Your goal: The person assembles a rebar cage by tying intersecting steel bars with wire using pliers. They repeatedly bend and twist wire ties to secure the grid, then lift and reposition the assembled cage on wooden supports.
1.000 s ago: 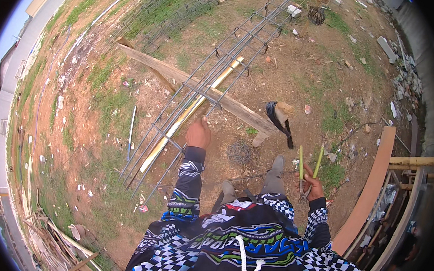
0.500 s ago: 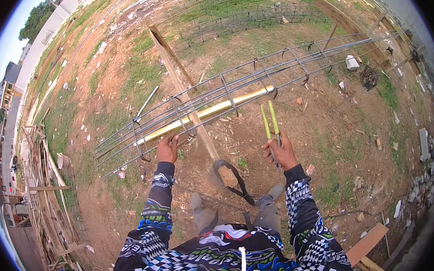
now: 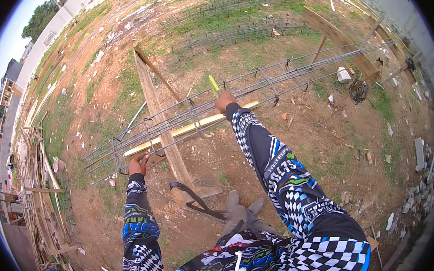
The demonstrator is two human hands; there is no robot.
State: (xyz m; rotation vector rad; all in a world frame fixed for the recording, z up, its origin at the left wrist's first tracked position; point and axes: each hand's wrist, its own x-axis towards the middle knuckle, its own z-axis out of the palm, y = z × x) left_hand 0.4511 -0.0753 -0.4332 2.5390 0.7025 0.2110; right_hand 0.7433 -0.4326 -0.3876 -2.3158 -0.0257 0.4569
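Observation:
A long cage of steel reinforcing bars [image 3: 170, 124] with square stirrups crosses in front of me at a slant. A pale yellow strip [image 3: 187, 128] lies along its near side, inside the stirrups. My left hand [image 3: 138, 164] is at the left part of the cage, just below the strip's end. Its fingers point up, partly spread, and I cannot tell whether they touch the bar. My right hand [image 3: 224, 102] reaches over the middle of the cage, closed on pincers with yellow-green handles [image 3: 213, 86]. The handles stick out beyond the fist; the metal head is hidden.
A wooden trestle plank [image 3: 152, 95] passes under the cage, with a black strap [image 3: 192, 197] at its near foot. Another wooden support [image 3: 342, 41] stands far right, near coiled wire [image 3: 358, 90]. Scrap timber [image 3: 46, 204] is piled at left. More cages [image 3: 239, 34] lie on the grass behind.
My right hand has moved left and forward with the pincers, from the near side to over the cage. My left hand stays near the strip's left end. The whole view has shifted.

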